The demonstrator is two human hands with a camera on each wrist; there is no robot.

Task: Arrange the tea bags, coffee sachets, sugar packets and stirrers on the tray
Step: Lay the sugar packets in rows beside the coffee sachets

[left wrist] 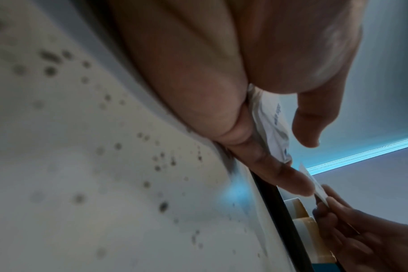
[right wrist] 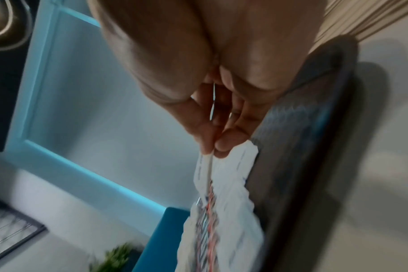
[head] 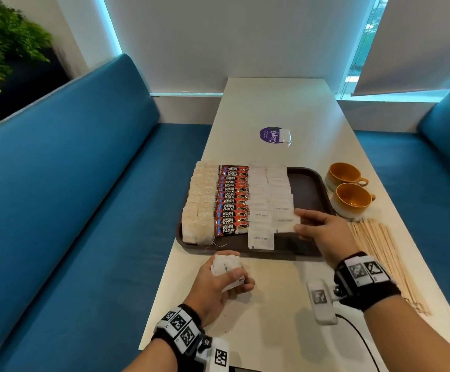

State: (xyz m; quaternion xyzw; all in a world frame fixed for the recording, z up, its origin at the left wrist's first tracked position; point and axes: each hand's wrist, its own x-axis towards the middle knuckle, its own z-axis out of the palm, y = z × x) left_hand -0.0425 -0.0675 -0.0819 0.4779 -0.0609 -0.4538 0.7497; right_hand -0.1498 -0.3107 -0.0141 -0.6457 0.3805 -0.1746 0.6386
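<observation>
My right hand (head: pixel 319 232) pinches one sugar packet (head: pixel 285 224) over the tray (head: pixel 308 183), my left hand (head: pixel 222 280) clutches spares (head: pixel 225 267); careless placing could knock the rows crooked.

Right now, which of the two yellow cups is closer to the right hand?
The nearer cup, just beyond the right hand beside the tray. The other cup sits farther up the table.

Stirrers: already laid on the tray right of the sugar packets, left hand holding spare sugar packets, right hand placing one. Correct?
Not quite. The stirrers lie on the table, right of the tray, not on it; the head view shows this. The rest holds: the left hand holds spare sugar packets, and the right hand places one.
</observation>
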